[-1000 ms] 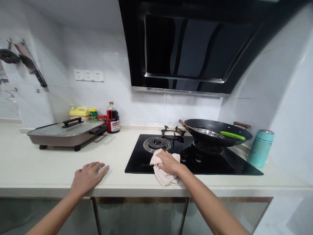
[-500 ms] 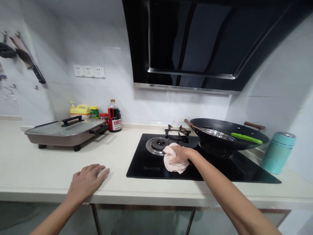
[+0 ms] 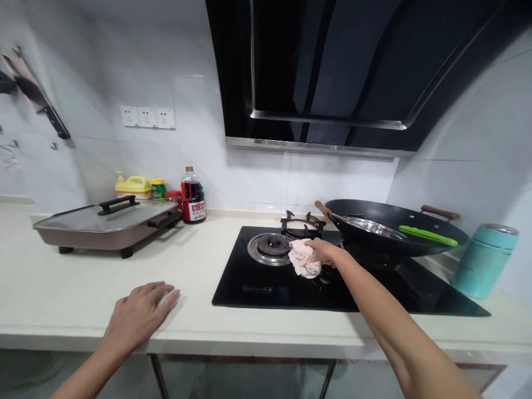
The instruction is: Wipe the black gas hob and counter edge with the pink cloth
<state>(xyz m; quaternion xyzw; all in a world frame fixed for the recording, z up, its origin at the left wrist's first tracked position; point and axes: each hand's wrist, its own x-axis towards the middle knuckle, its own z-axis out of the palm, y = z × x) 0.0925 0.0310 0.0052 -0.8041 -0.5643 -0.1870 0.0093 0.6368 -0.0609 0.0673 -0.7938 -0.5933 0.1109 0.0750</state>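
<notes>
My right hand [image 3: 321, 252] grips a crumpled pale pink cloth [image 3: 304, 259] against the black glass gas stove [image 3: 266, 291]. The cloth touches the right side of the left burner [image 3: 272, 246], whose pan support [image 3: 302, 223] has been set behind it, near the wall. Close by my right hand, a control knob [image 3: 327, 274] shows partly. My left hand [image 3: 139, 311] rests palm down on the cream countertop [image 3: 191, 277], left of the stove, fingers stretched out and holding nothing.
A large black wok [image 3: 432, 219] with a green-handled utensil [image 3: 428, 236] covers the right burner. Beyond it stands a turquoise flask [image 3: 485, 260]. At left are a lidded electric pan [image 3: 108, 227] and a soy sauce bottle [image 3: 193, 199]. The range hood [image 3: 324, 66] hangs above.
My right hand has moved the cloth slightly right and back on the stove, bunching it smaller and uncovering more of the burner. My left hand stays on the countertop.
</notes>
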